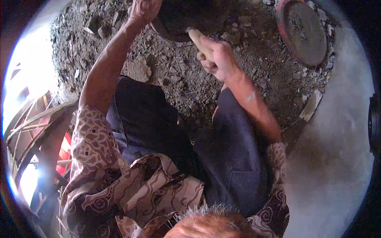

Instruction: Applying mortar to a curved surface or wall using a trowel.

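Note:
At the top edge my left hand (145, 10) is at the left rim of a dark, rounded container (170, 35), its fingers cut off or hidden. My right hand (220, 59) is closed around a pale, thick, stick-like piece (198, 39), whose far tip reaches the container's lower rim; whether it touches is hard to tell. Grey soil and stones lie beneath both, and dark-trousered legs (238, 150) are bent below my arms.
A red-rimmed round dish (284, 31) of grey material sits at upper right, above a pale slab (310, 105). Grey floor (329, 170) runs along the right. Sticks and boards (33, 127) are piled at left. Loose rubble (139, 67) surrounds the container.

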Motion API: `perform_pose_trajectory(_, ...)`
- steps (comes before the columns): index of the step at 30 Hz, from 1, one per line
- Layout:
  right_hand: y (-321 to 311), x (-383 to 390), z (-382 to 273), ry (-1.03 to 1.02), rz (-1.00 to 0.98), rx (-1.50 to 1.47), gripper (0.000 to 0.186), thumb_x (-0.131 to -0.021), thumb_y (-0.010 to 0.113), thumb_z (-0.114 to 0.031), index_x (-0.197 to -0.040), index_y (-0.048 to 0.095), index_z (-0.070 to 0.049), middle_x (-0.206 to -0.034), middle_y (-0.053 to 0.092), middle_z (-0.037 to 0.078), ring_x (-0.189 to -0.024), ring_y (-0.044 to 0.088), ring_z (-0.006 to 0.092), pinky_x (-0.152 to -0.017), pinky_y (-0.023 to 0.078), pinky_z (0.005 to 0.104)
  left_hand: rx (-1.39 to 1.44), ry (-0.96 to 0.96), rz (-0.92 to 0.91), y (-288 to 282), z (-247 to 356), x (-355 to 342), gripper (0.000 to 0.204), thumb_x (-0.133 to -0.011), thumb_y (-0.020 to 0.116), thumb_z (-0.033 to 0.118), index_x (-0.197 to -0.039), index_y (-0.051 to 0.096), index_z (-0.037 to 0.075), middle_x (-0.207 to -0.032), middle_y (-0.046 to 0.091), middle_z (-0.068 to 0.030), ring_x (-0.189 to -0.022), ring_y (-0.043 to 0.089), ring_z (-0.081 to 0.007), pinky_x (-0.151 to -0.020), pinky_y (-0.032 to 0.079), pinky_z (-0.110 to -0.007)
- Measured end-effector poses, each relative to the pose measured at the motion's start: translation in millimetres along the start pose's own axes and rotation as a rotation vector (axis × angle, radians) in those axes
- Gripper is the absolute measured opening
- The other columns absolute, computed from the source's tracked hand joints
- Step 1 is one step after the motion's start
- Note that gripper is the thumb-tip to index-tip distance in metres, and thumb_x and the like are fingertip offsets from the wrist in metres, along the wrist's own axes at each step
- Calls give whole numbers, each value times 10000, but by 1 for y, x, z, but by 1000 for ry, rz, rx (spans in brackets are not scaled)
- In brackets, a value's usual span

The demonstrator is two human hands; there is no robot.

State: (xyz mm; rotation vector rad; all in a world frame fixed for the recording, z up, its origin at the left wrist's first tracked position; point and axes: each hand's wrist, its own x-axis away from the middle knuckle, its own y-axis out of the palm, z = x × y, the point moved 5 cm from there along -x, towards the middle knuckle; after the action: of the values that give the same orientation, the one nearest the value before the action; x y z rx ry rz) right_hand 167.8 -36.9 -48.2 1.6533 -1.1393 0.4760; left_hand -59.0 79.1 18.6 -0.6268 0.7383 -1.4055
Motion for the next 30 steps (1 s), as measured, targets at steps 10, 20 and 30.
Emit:
perform_pose_trajectory(10,-72,170,-97,-1270,662,722,425,-936,676,-217,-1235,505,32,-770,611,50,-551,535,87,-504,470,228,-266,-224,84,-45,-84,-15,534,-990,491,466,-1174,634,-16,-1049,666,-252,-993,648,-363,-832,490,-501)
perform_pose_trajectory(20,-184,159,-100,-1056,1102,1140,460,-927,688,-319,-1167,548,48,-1021,660,186,-902,652,279,-818,515,389,880,-713,-98,-26,-152,109,549,-1012,529,156,-1511,299,171,-1426,503,-132,-1146,626,-406,-908,557,-538)
perform_pose_trajectory(30,-73,154,-94,-1289,642,1452,421,-909,679,-180,-1269,593,19,-1136,682,197,-945,693,343,-814,553,405,602,-461,-222,-62,-104,32,592,-945,635,388,-1425,477,81,-1218,642,-196,-1092,647,-329,-865,560,-451)
